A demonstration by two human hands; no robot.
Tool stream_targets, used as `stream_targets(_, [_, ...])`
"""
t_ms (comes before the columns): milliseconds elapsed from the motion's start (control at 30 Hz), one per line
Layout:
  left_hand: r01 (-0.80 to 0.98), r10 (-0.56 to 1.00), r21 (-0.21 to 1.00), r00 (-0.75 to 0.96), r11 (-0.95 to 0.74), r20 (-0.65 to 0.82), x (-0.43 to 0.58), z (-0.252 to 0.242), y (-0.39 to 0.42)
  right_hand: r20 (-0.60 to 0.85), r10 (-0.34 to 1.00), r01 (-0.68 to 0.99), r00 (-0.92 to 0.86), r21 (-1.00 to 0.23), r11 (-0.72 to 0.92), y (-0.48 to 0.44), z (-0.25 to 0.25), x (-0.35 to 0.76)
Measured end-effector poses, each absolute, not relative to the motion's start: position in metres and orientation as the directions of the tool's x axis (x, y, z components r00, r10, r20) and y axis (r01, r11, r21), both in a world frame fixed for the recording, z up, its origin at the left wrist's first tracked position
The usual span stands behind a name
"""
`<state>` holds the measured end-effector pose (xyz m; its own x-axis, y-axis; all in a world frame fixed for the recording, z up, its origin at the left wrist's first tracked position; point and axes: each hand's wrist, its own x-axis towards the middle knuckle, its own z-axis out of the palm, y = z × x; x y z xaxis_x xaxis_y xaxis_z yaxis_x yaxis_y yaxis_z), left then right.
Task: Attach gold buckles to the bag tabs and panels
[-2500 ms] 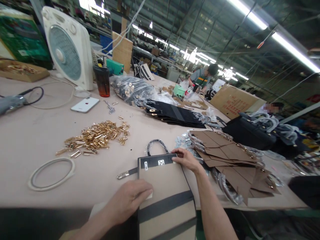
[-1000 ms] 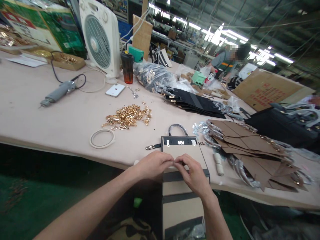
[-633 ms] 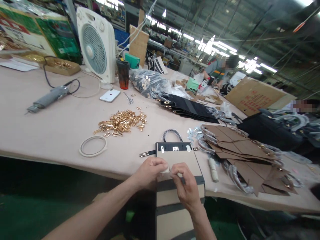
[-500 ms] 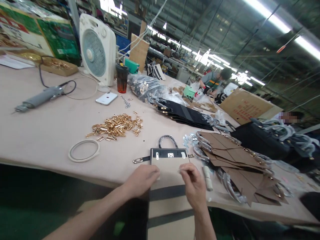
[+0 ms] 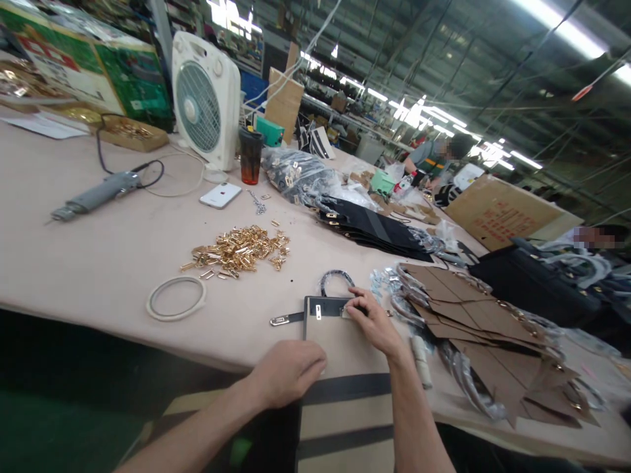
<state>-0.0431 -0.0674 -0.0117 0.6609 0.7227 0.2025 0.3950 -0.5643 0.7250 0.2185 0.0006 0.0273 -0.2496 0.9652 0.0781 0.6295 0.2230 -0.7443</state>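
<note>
A beige bag piece with dark stripes (image 5: pixel 348 351) lies over the table's front edge, its lower part hanging down. Across its top runs a dark band with a small metal plate (image 5: pixel 318 312). A plastic-wrapped handle (image 5: pixel 335 282) loops beyond it, and a dark strap with a metal buckle (image 5: pixel 280 320) sticks out left. Curled closed, my left hand (image 5: pixel 293 371) rests at the piece's left edge; what its fingers hold, if anything, is hidden. My right hand (image 5: pixel 372 322) pinches at the dark band, covering its middle; I cannot make out what is between the fingertips.
Gold hardware pieces (image 5: pixel 241 249) are heaped beside a tape roll (image 5: pixel 176 297). A grey power screwdriver (image 5: pixel 98 194), phone (image 5: pixel 220 195), cup (image 5: pixel 251 156) and fan (image 5: pixel 207 98) stand or lie farther back. Brown bag pieces (image 5: pixel 473 309) are stacked right. Another person (image 5: pixel 428 157) works beyond.
My right hand has moved up to the dark band, covering its middle. My left hand sits slightly lower along the piece, its fingers more curled. The view has shifted slightly.
</note>
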Motion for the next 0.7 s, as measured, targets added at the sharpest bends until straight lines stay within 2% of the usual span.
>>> stream_targets(200, [0.401, 0.730, 0.725, 0.653, -0.559, 0.201, -0.042, -0.015, -0.068, 0.067, 0.965, 0.645, -0.253, -0.732, 0.220, 0.002, 0.025, 0.218])
stream_targets(700, [0.400, 0.736, 0.729, 0.645, -0.555, 0.206, -0.043, -0.013, -0.068, 0.155, 0.960, 0.688, -0.233, -0.671, 0.275, 0.004, 0.011, 0.220])
